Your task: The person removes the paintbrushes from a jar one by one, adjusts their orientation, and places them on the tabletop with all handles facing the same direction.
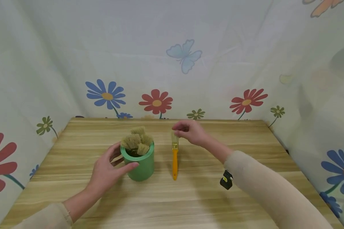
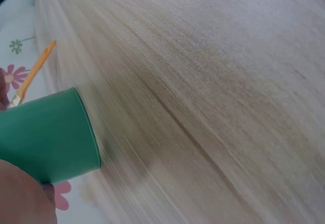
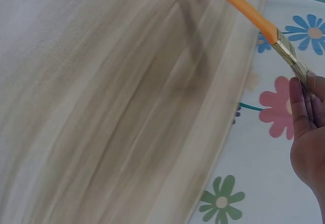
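Note:
My left hand (image 1: pixel 107 168) holds a green cylindrical cup (image 1: pixel 143 168) from its left side, thumb across the front and fingers behind. Several paintbrushes (image 1: pixel 132 141) stand in the cup with pale bristles upward; their handles are hidden inside. To the right of the cup, my right hand (image 1: pixel 193 132) pinches another paintbrush (image 1: pixel 175 162) by its bristles, so the orange handle points down. The right wrist view shows thumb and fingertips on the bristles, with the metal ferrule (image 3: pixel 287 51) uncovered. In the left wrist view the cup (image 2: pixel 51 135) appears sideways, partly covered by the hand.
Both hands are over a wood-grain table (image 1: pixel 160 203). A flower-print curtain (image 1: pixel 218 79) surrounds its back and sides. Against the right sleeve (image 1: pixel 263 181), at the wrist, shows a small black device (image 1: pixel 226 180).

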The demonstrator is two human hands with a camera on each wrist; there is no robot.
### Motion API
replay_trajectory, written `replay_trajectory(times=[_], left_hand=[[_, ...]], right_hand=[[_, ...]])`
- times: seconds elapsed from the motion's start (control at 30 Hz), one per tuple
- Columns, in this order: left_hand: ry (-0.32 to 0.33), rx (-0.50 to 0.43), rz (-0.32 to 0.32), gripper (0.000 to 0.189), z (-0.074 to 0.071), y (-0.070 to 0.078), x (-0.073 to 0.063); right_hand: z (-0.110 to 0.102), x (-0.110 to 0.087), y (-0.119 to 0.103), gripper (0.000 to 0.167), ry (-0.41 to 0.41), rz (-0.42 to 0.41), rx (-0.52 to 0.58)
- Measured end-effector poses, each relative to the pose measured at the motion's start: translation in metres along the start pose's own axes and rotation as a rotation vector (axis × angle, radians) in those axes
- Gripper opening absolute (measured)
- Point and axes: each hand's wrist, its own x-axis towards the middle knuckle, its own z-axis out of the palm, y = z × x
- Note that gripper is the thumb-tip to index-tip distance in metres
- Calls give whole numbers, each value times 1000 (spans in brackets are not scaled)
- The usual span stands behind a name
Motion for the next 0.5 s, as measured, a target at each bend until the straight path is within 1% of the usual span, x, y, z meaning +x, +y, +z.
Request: replay_trajectory(times=[0.1, 0.17, 0.37, 0.5], left_hand=[[4, 2, 1, 90, 1, 0, 0], [6, 3, 3, 90, 1, 0, 0], [1, 12, -7, 91, 2, 1, 0], [-1, 17, -15, 91, 0, 1, 1]], right_hand=[[8, 3, 8, 18, 8, -33, -31], [14, 4, 14, 17, 11, -37, -52], [33, 7, 27, 16, 11, 4, -91], [44, 10, 35, 14, 23, 11, -101]])
